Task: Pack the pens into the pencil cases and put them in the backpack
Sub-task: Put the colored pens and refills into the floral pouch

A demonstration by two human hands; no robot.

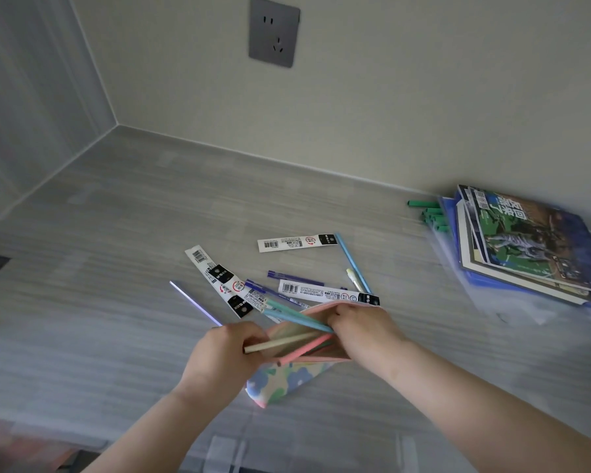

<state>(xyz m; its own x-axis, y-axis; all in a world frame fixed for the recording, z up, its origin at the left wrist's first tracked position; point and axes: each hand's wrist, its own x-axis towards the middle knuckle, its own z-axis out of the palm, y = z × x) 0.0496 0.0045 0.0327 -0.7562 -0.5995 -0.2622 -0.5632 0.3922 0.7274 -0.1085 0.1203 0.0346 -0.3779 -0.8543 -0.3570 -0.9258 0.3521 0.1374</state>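
Note:
A flowered pencil case (pixel 287 380) with a pink rim stands open on the grey desk (pixel 116 233). My left hand (pixel 222 356) grips its left edge. My right hand (pixel 359 324) holds its right rim and pinches several pastel pens (pixel 297 319) that poke out of the opening, among them a pink one (pixel 302 349) and a cream one (pixel 280 342). Behind the case lie loose pens: a light blue pen (pixel 352 262), a lilac pen (pixel 195 302), a purple pen (pixel 294 278) and several packaged refills (pixel 296 242). No backpack is in view.
A stack of books and magazines (pixel 526 240) on a clear folder lies at the right, with green pens (pixel 430 213) beside it against the wall. A grey wall socket (pixel 274 32) sits above the desk. A wall corner closes the left side.

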